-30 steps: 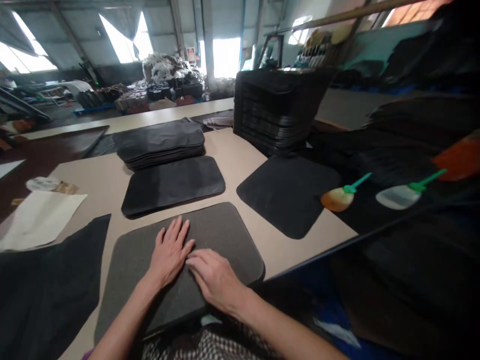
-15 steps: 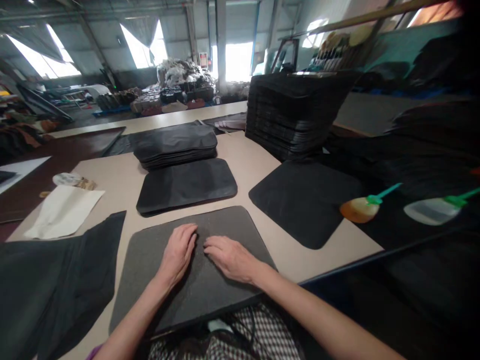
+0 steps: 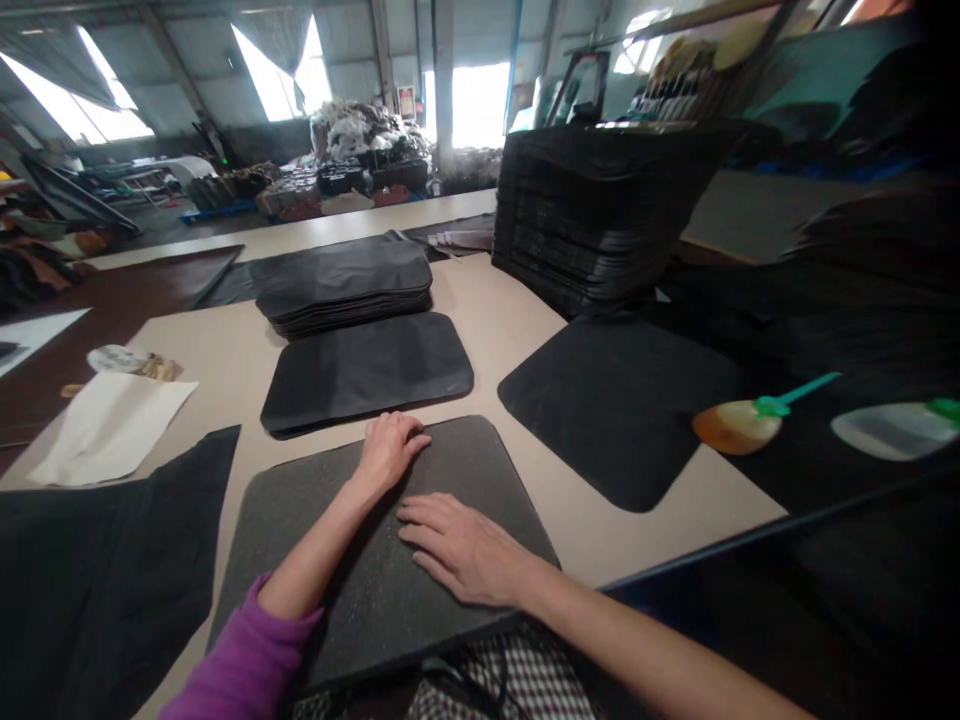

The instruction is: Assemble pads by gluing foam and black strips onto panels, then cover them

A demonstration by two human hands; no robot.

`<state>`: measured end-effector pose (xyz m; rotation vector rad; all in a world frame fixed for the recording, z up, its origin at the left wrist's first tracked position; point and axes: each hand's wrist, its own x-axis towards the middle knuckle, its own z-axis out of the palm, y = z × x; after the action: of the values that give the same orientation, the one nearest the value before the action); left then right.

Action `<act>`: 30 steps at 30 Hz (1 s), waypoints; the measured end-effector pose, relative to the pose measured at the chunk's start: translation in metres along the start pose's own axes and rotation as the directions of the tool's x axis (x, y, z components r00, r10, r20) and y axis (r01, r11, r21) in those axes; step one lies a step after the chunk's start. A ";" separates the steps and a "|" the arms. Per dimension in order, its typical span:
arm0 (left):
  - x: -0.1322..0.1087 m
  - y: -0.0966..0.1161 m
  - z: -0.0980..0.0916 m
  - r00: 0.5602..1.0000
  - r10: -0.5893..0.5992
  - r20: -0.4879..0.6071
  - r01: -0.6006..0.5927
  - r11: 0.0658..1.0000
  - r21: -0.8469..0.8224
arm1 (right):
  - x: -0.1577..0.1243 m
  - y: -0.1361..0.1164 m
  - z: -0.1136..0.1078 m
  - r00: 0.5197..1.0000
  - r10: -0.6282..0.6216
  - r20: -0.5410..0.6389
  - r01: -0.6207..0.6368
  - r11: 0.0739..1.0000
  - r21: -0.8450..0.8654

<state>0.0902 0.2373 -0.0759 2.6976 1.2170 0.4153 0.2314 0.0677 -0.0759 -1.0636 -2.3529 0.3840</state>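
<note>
A grey rectangular panel with rounded corners [image 3: 322, 530] lies on the table right in front of me, its surface dull and slightly speckled. My left hand [image 3: 391, 452] rests near its far edge, fingers loosely bent and pointing right, with nothing seen in them. Lower and to the right, my right hand [image 3: 469, 550] lies palm down on the panel, fingers stretched and slightly apart. Just beyond the far edge is a smooth black rounded panel [image 3: 367, 370]. Another black panel [image 3: 615, 410] lies turned at an angle to the right.
Behind stand a low stack of black panels [image 3: 345, 285] and a tall stack [image 3: 592, 215]. Two squeeze bottles, one with amber liquid [image 3: 739, 428] and one pale [image 3: 892, 432], lie at right. Black sheet material [image 3: 112, 560] and a cream sheet [image 3: 116, 425] are at left.
My left hand has slid forward and right towards the panel's far edge, bringing a purple sleeve into view. My right hand has shifted slightly nearer me, its fingers more spread.
</note>
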 end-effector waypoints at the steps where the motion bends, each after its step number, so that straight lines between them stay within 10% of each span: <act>1: 0.003 -0.001 0.000 1.000 -0.011 0.013 0.011 1.000 -0.009 | 0.000 0.000 0.000 1.000 0.004 0.000 -0.004 1.000 0.000; 30: 0.012 -0.005 0.007 0.992 0.082 -0.100 -0.099 0.979 -0.180 | -0.001 0.001 0.000 0.999 0.035 0.031 -0.035 0.999 0.023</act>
<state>0.0964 0.2499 -0.0815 2.6068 1.0237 0.6379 0.2328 0.0678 -0.0765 -1.0965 -2.3537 0.4430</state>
